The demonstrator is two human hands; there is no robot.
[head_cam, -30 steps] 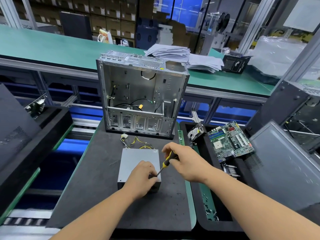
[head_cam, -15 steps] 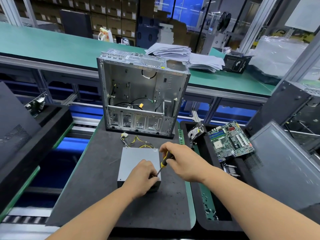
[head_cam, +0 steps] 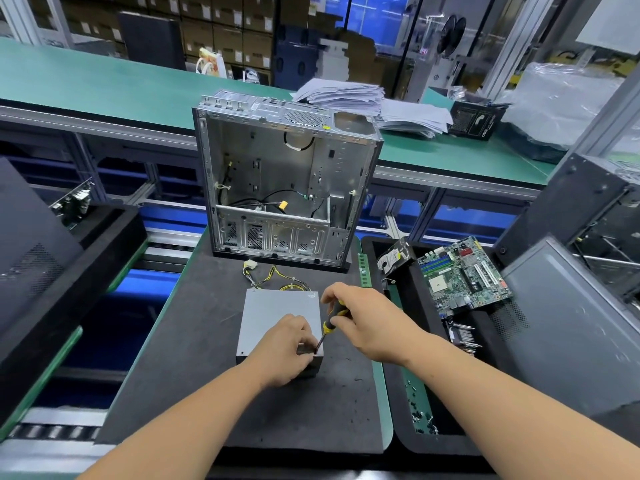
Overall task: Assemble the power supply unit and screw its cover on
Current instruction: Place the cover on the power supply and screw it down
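Here we are seeing our left hand (head_cam: 284,351) curling over the near right corner of the one gray power supply (head_cam: 273,317), hiding the screw there. The box is lying flat on the black mat (head_cam: 194,341), its long side running away toward the open case (head_cam: 284,181), wires trailing from its far end. Our right hand (head_cam: 367,323) is gripping one screwdriver (head_cam: 330,323), tip slanting down-left.

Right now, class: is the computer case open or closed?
Open: the computer case stands upright with no side panel, its bare interior and loose cables visible.
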